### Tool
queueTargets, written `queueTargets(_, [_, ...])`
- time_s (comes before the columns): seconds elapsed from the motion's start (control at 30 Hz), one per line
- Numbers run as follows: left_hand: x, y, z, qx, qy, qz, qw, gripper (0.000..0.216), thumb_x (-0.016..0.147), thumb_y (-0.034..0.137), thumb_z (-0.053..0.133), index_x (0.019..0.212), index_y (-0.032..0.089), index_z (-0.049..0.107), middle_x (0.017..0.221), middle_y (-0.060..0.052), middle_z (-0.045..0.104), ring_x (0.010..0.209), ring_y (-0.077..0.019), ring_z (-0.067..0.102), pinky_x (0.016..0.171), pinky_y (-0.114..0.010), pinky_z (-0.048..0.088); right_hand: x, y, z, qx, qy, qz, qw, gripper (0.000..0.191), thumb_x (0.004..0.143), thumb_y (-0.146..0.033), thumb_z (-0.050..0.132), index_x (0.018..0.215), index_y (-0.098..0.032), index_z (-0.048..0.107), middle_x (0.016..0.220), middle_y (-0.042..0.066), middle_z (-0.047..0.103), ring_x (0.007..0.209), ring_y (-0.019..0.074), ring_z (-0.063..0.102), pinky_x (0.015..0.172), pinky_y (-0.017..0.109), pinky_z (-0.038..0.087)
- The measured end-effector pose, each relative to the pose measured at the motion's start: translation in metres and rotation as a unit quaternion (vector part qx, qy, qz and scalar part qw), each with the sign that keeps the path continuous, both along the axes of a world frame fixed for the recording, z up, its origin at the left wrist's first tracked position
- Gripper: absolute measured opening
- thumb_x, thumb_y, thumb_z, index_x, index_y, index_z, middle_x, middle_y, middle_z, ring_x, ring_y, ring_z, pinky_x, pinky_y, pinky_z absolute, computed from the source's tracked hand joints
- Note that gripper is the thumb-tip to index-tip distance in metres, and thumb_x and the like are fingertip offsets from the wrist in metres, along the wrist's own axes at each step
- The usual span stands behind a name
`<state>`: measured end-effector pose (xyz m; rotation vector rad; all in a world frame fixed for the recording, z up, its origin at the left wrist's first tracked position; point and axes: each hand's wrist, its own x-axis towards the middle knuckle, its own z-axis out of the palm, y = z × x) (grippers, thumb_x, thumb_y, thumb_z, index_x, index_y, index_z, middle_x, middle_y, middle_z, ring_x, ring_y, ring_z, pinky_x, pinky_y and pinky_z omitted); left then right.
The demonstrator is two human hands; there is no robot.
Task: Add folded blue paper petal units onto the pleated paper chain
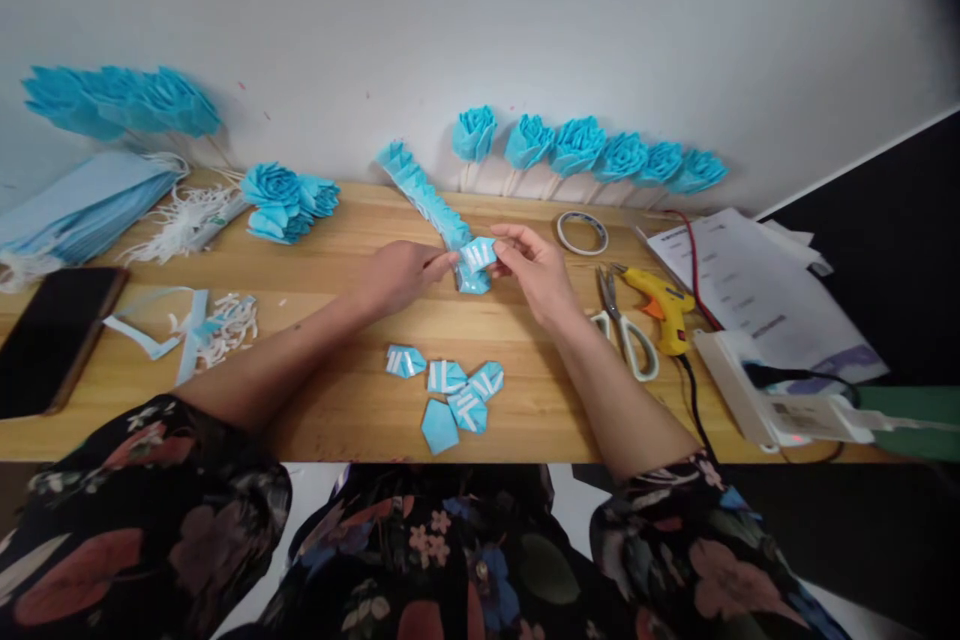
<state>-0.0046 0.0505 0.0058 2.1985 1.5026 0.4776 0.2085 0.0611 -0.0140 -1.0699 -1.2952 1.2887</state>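
Note:
My left hand and my right hand meet over the middle of the wooden table, both pinching a small folded blue paper piece with white tape strips. Just beneath it lies another folded blue piece. A long row of stacked blue folded pieces runs from my hands back toward the wall. Nearer to me sits a small cluster of several taped blue pieces.
Blue paper roses lean on the wall; more lie at left. A tape roll, scissors, yellow glue gun, papers and power strip sit right. A phone, scraps and blue sheets sit left.

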Motion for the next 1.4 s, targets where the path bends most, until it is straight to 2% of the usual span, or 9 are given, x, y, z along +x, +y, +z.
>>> queueTargets(0.1, [-0.002, -0.005, 0.004, -0.006, -0.116, 0.014, 0.993, 0.050, 0.095, 0.057, 0.041, 0.075, 0.016, 0.063, 0.062, -0.001, 0.054, 0.057, -0.0129, 0.045, 0.058, -0.026, 0.030, -0.004, -0.004, 0.002, 0.016, -0.026, 0.008, 1.000, 0.034, 0.076, -0.042, 0.075, 0.103, -0.023, 0.070, 0.075, -0.002, 0.068, 0.065, 0.0129, 0.062, 0.062, 0.027, 0.054])
queueTargets(0.23, [0.001, -0.007, 0.004, -0.095, -0.252, -0.007, 0.963, 0.041, 0.086, 0.055, 0.053, 0.086, 0.015, 0.065, 0.069, 0.000, 0.057, 0.063, -0.0124, 0.048, 0.059, -0.024, 0.034, -0.007, -0.009, 0.000, 0.025, -0.035, 0.032, 0.999, 0.032, 0.078, -0.041, 0.074, 0.104, -0.022, 0.070, 0.076, -0.002, 0.069, 0.064, 0.0121, 0.063, 0.063, 0.027, 0.054])
queueTargets(0.37, [0.004, -0.007, -0.002, -0.127, -0.324, -0.001, 0.938, 0.035, 0.079, 0.050, 0.062, 0.077, 0.015, 0.062, 0.066, 0.001, 0.054, 0.061, -0.0104, 0.043, 0.059, -0.024, 0.033, -0.010, -0.013, 0.001, 0.023, -0.033, 0.052, 0.998, 0.036, 0.078, -0.047, 0.075, 0.105, -0.022, 0.070, 0.077, -0.002, 0.070, 0.065, 0.0121, 0.063, 0.063, 0.026, 0.054])
queueTargets(0.47, [0.005, -0.007, -0.003, -0.111, -0.362, 0.010, 0.926, 0.033, 0.079, 0.048, 0.063, 0.073, 0.016, 0.059, 0.062, 0.003, 0.050, 0.058, -0.0095, 0.039, 0.058, -0.025, 0.031, -0.012, -0.016, 0.005, 0.002, -0.024, 0.078, 0.997, 0.041, 0.081, -0.059, 0.070, 0.094, -0.021, 0.071, 0.077, 0.001, 0.070, 0.067, 0.0130, 0.064, 0.063, 0.025, 0.053])
queueTargets(0.6, [0.005, -0.009, 0.000, -0.090, -0.378, 0.022, 0.921, 0.032, 0.080, 0.047, 0.063, 0.072, 0.016, 0.057, 0.062, 0.002, 0.050, 0.058, -0.0096, 0.040, 0.056, -0.025, 0.031, -0.013, -0.020, 0.010, -0.025, -0.045, 0.128, 0.990, 0.044, 0.078, -0.063, 0.072, 0.075, -0.019, 0.066, 0.075, 0.004, 0.070, 0.068, 0.0132, 0.063, 0.061, 0.025, 0.050])
queueTargets(0.73, [0.006, -0.010, 0.001, -0.108, -0.380, 0.009, 0.919, 0.031, 0.080, 0.046, 0.063, 0.072, 0.017, 0.056, 0.063, 0.002, 0.052, 0.058, -0.0098, 0.043, 0.055, -0.024, 0.034, -0.013, -0.022, 0.012, 0.007, -0.072, 0.120, 0.990, 0.040, 0.076, -0.054, 0.076, 0.066, -0.020, 0.059, 0.065, 0.000, 0.065, 0.061, 0.0117, 0.058, 0.061, 0.025, 0.047])
queueTargets(0.93, [0.004, -0.010, 0.001, -0.145, -0.398, 0.002, 0.906, 0.036, 0.088, 0.050, 0.057, 0.075, 0.016, 0.058, 0.063, 0.000, 0.052, 0.059, -0.0105, 0.047, 0.055, -0.025, 0.036, -0.012, -0.021, 0.012, 0.024, -0.077, 0.115, 0.990, 0.034, 0.079, -0.044, 0.072, 0.064, -0.020, 0.054, 0.067, 0.001, 0.067, 0.060, 0.0114, 0.056, 0.062, 0.026, 0.045])
queueTargets(1.2, [0.008, -0.011, 0.001, -0.159, -0.407, -0.016, 0.899, 0.034, 0.076, 0.048, 0.071, 0.075, 0.016, 0.060, 0.066, 0.000, 0.061, 0.058, -0.0097, 0.047, 0.056, -0.024, 0.035, -0.016, -0.026, 0.012, 0.043, -0.130, 0.116, 0.984, 0.029, 0.079, -0.036, 0.067, 0.060, -0.021, 0.052, 0.059, -0.001, 0.061, 0.060, 0.0125, 0.056, 0.059, 0.026, 0.040])
queueTargets(1.4, [0.004, -0.010, 0.003, -0.191, -0.421, -0.005, 0.887, 0.032, 0.077, 0.047, 0.069, 0.073, 0.016, 0.060, 0.065, -0.001, 0.061, 0.058, -0.0098, 0.046, 0.055, -0.024, 0.034, -0.009, -0.023, 0.017, 0.016, -0.108, 0.166, 0.980, 0.029, 0.083, -0.047, 0.068, 0.075, -0.019, 0.067, 0.075, 0.002, 0.071, 0.065, 0.0125, 0.060, 0.066, 0.026, 0.047])
